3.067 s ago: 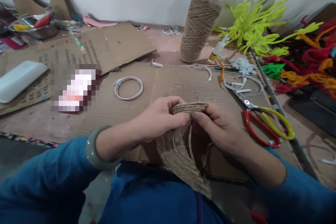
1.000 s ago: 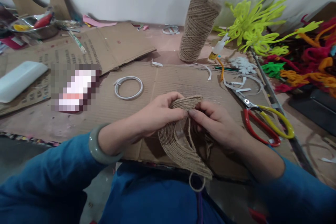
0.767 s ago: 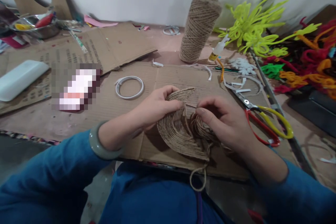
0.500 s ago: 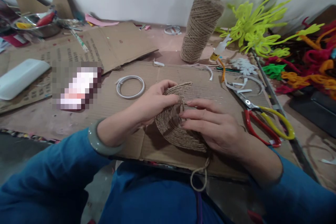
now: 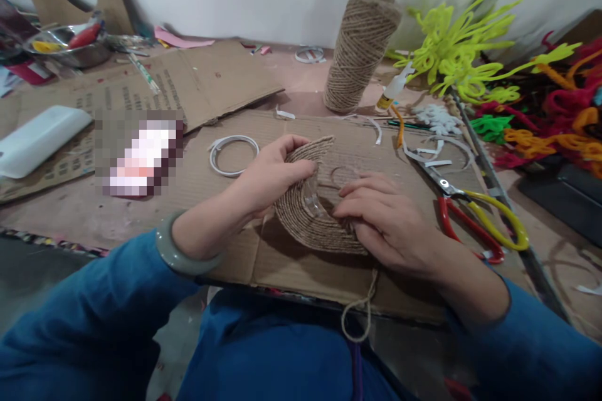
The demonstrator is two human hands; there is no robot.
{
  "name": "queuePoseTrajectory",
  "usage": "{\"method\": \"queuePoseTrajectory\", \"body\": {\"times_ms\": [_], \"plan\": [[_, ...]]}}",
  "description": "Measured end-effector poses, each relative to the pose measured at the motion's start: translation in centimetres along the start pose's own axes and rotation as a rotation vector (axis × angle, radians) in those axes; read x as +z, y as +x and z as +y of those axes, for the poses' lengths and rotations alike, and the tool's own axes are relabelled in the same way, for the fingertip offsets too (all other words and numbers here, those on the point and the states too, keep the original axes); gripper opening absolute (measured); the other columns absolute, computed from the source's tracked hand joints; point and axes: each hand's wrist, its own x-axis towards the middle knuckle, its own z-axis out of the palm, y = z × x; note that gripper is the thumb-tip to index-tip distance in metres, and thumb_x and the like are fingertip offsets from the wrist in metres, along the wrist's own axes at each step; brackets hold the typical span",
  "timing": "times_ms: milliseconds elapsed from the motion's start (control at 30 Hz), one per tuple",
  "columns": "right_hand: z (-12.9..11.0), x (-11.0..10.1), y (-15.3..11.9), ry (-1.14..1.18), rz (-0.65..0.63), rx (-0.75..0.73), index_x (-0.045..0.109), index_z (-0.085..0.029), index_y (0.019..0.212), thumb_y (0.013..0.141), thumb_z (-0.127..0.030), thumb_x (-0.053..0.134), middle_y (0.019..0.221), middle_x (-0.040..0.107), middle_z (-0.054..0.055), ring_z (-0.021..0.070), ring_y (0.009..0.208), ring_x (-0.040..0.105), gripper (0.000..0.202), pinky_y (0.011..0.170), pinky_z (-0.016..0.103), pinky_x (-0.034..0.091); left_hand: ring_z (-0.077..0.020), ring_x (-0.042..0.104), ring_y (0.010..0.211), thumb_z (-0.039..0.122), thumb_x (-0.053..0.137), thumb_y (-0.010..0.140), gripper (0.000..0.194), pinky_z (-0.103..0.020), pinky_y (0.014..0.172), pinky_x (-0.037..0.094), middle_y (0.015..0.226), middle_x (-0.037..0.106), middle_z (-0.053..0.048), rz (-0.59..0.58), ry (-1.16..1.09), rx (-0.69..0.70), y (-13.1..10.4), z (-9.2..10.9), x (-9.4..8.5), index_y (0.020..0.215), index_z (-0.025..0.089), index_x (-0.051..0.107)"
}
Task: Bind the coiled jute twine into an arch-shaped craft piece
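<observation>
A curved crescent piece covered in rows of brown jute twine (image 5: pixel 301 220) is held over the cardboard, its inner edge showing clear, shiny material. My left hand (image 5: pixel 275 178) is closed round its upper left part, thumb on top near the inner edge. My right hand (image 5: pixel 392 219) has its fingers curled together at the lower right end of the crescent. A loose strand of twine runs from these fingertips towards the inner gap; the exact grip is partly hidden. Below the right hand, a twine loop (image 5: pixel 356 322) hangs past the table edge.
Scissors (image 5: pixel 444 185) with red and yellow handles lie at the right. Behind stand a big twine spool (image 5: pixel 360 53) and a small glue bottle (image 5: pixel 394 91). A tape ring (image 5: pixel 212 156), a blurred phone-like object (image 5: pixel 145 160) and a white case (image 5: pixel 44 138) lie left.
My right hand has drawn back right from the crescent's inner edge, drawing a twine strand with it. The crescent has shifted slightly up and left, exposing more of its inner edge.
</observation>
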Motion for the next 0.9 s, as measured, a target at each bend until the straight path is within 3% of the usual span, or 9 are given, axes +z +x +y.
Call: {"method": "queuePoseTrajectory", "body": {"times_ms": [133, 267, 400, 500, 600, 733, 800, 900], "plan": [[-0.1, 0.3, 0.1, -0.021, -0.036, 0.099, 0.065, -0.015, 0.096, 0.089, -0.015, 0.047, 0.090, 0.073, 0.008, 0.0210, 0.093, 0.067, 0.019, 0.084, 0.036, 0.052, -0.0102, 0.057, 0.074, 0.013, 0.065, 0.067, 0.022, -0.023, 0.071, 0.046, 0.083, 0.064, 0.003, 0.005, 0.037, 0.051, 0.0, -0.1, -0.1, 0.089, 0.018, 0.061], [-0.2, 0.8, 0.3, 0.033, -0.228, 0.344, 0.069, -0.015, 0.098, 0.093, -0.025, 0.041, 0.089, 0.074, 0.009, 0.0235, 0.081, 0.069, 0.030, 0.071, 0.037, 0.053, -0.0102, 0.058, 0.073, 0.014, 0.065, 0.068, 0.022, -0.024, 0.071, 0.046, 0.083, 0.064, 0.003, -0.005, 0.026, 0.073, 0.1, -0.1, -0.1, 0.089, 0.018, 0.061], [-0.6, 0.9, 0.5, 0.118, -0.342, 0.496, 0.070, -0.017, 0.096, 0.090, -0.030, 0.042, 0.092, 0.075, 0.010, 0.0263, 0.084, 0.070, 0.031, 0.073, 0.040, 0.053, -0.0100, 0.058, 0.074, 0.013, 0.066, 0.069, 0.023, -0.024, 0.072, 0.047, 0.083, 0.065, 0.003, 0.007, 0.014, 0.105, 0.2, -0.3, 0.0, 0.090, 0.018, 0.061], [-0.9, 0.9, 0.4, 0.182, -0.357, 0.591, 0.069, -0.017, 0.099, 0.086, -0.032, 0.051, 0.091, 0.075, 0.009, 0.0253, 0.081, 0.070, 0.028, 0.071, 0.038, 0.052, -0.0098, 0.059, 0.076, 0.012, 0.067, 0.070, 0.024, -0.024, 0.075, 0.047, 0.085, 0.065, 0.003, 0.032, -0.013, 0.138, 0.2, -0.3, 0.1, 0.091, 0.019, 0.061], [-0.7, 0.8, 0.2, 0.332, -0.244, 0.666, 0.069, -0.019, 0.092, 0.083, -0.031, 0.055, 0.082, 0.074, 0.004, 0.0189, 0.073, 0.068, 0.020, 0.067, 0.031, 0.052, -0.0109, 0.060, 0.080, 0.019, 0.070, 0.073, 0.024, -0.025, 0.076, 0.048, 0.090, 0.066, 0.002, 0.047, -0.137, 0.131, -0.1, 0.2, 0.2, 0.094, 0.019, 0.059], [-0.3, 0.9, 0.3, 0.562, 0.068, 0.729, 0.066, -0.020, 0.091, 0.082, -0.029, 0.059, 0.080, 0.073, 0.003, 0.0155, 0.068, 0.067, 0.015, 0.063, 0.027, 0.055, -0.0132, 0.061, 0.079, 0.037, 0.065, 0.081, 0.024, -0.024, 0.065, 0.047, 0.094, 0.066, -0.002, -0.019, -0.296, 0.063, -0.9, 0.6, 0.7, 0.096, 0.019, 0.058], [-0.2, 1.1, 0.4, 0.646, 0.194, 0.739, 0.064, -0.020, 0.093, 0.082, -0.027, 0.059, 0.083, 0.074, 0.003, 0.0151, 0.070, 0.068, 0.014, 0.063, 0.027, 0.056, -0.0134, 0.061, 0.078, 0.040, 0.069, 0.077, 0.029, -0.023, 0.062, 0.047, 0.095, 0.066, -0.002, -0.080, -0.277, 0.007, -1.3, 0.3, 1.2, 0.095, 0.019, 0.061], [-0.4, 1.6, 0.5, 0.669, 0.292, 0.732, 0.060, -0.019, 0.097, 0.082, -0.025, 0.060, 0.087, 0.074, 0.004, 0.0141, 0.074, 0.070, 0.016, 0.064, 0.025, 0.057, -0.0119, 0.059, 0.070, 0.033, 0.079, 0.066, 0.028, -0.022, 0.060, 0.044, 0.080, 0.067, -0.002, -0.138, -0.183, -0.057, -1.8, -0.6, 2.0, 0.083, 0.015, 0.066]]}}
